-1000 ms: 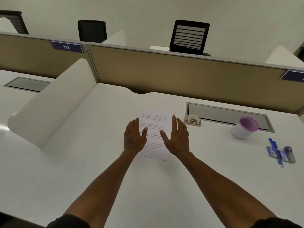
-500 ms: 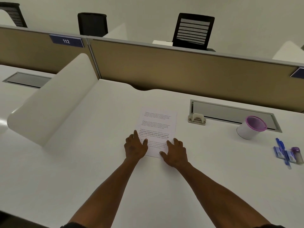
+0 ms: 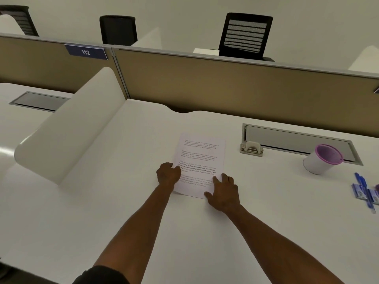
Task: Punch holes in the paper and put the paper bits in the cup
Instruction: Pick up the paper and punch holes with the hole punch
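Paper lies lengthwise away from the person, left hand curled on its left edge, right hand spread flat at its near-right corner, punch nearer the right.

paper: white, black print | cup: white, purple rim | desk: white | punch: beige
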`<state>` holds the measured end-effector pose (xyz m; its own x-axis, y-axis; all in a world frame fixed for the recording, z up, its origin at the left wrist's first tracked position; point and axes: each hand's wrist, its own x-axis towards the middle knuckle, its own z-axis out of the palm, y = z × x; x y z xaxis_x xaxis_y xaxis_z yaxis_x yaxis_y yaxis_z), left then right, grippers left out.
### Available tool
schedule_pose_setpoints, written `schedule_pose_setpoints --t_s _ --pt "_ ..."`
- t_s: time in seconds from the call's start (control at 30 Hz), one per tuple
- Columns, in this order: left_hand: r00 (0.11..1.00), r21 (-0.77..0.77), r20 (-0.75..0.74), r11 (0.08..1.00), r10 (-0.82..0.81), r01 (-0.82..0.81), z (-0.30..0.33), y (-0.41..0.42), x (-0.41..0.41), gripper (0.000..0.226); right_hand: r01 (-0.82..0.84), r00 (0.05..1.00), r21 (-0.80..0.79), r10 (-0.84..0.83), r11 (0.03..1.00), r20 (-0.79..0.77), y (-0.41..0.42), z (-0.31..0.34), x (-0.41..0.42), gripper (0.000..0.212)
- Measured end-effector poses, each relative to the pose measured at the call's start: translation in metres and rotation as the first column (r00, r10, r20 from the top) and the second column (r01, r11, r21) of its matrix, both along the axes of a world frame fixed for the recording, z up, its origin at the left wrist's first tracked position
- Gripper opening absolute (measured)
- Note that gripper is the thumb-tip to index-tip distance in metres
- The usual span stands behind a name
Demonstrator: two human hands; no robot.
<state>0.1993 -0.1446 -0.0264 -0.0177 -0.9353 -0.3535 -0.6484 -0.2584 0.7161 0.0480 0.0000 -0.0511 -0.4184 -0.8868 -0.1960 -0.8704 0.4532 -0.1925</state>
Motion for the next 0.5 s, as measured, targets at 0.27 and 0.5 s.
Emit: schedule_pose_setpoints --t_s 0.27,0.5 --pt "0.999 -0.132 -0.025 0.991 -0.034 0.03 -0.004 0.013 0.005 0.039 0.003 1.0 0.004 -0.003 1.0 0.003 0.003 -0.001 0.001 0.074" --pt "0.965 -0.074 -0.25 0.993 0.075 -0.096 -0.013 0.01 0.016 0.033 0.034 0.991 -0.02 -0.032 0.999 0.128 -0.001 0.005 -0.01 0.069"
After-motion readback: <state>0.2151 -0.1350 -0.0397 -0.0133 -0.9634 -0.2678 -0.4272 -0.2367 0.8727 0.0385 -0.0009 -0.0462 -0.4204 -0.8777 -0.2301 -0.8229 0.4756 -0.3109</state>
